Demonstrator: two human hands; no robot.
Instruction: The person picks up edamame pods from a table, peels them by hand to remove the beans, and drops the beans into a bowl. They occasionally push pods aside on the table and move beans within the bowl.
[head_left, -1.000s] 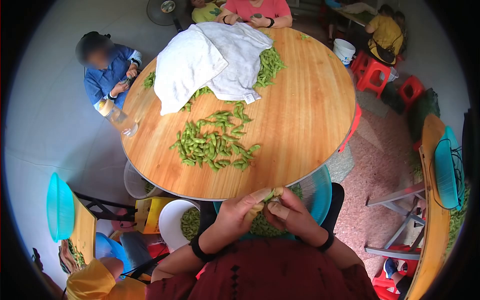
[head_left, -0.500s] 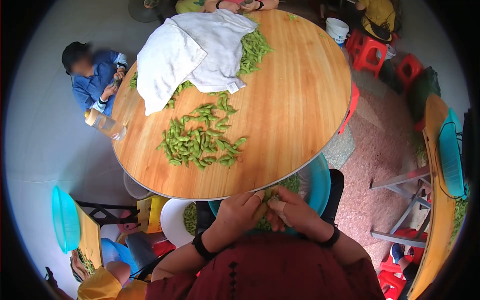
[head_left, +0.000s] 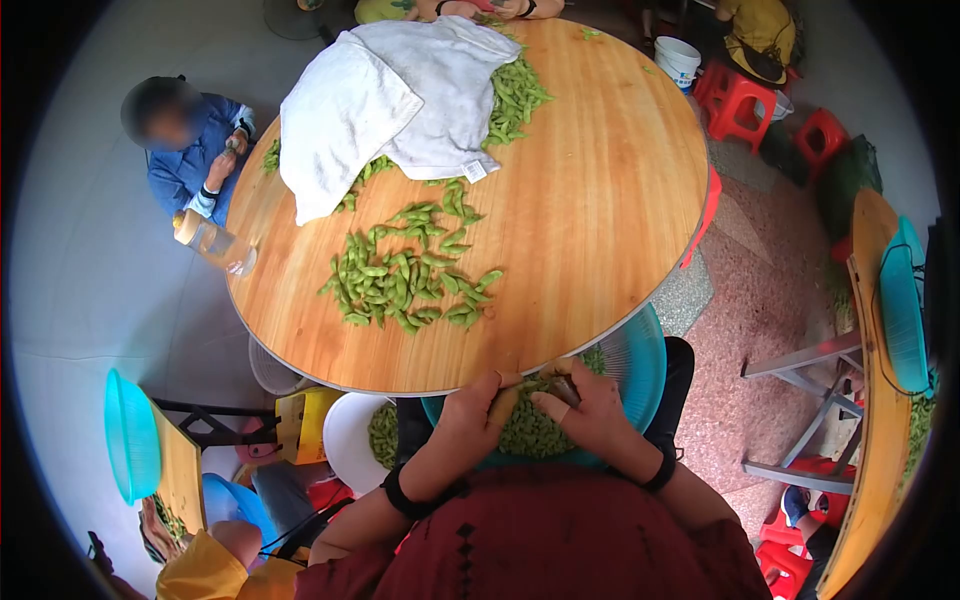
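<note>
Where the table (head_left: 610, 200) curves toward my view, its rim separates the pods (head_left: 400, 282) from the left hand (head_left: 474, 412) and the right hand (head_left: 594, 414): the pods lie forward and to the left, with the left hand nearer. I list, by size:

Table: round, flat, honey-coloured wood grain, thin pale edging.

Cloth (head_left: 345, 110): white, napped, creased, overlapping layers, small tag at one corner; more pods show along its edges.

Basin (head_left: 647, 370): teal plastic, ribbed wall, round, below both hands and partly under the table's rim.

Tub (head_left: 347, 440): white, smooth, round-mouthed, left of the basin, green matter inside.

Pods: loose heap, broad on the near side, thinning toward the cloth, so its long axis runs away from the hands. Single pods are slender, curved, bumpy, pointing in mixed directions.

Hands: above the basin, fingers curled inward, thumbs toward each other, a gap between. From my remote post I cannot tell whether either pinches a pod; the fingertips are partly hidden.

Bottle (head_left: 218, 244): clear, pale-capped, at the table's left edge.

Wristbands (head_left: 400, 495): black, one per wrist.

Beans (head_left: 540, 433): small, rounded, green, massed in the basin.
</note>
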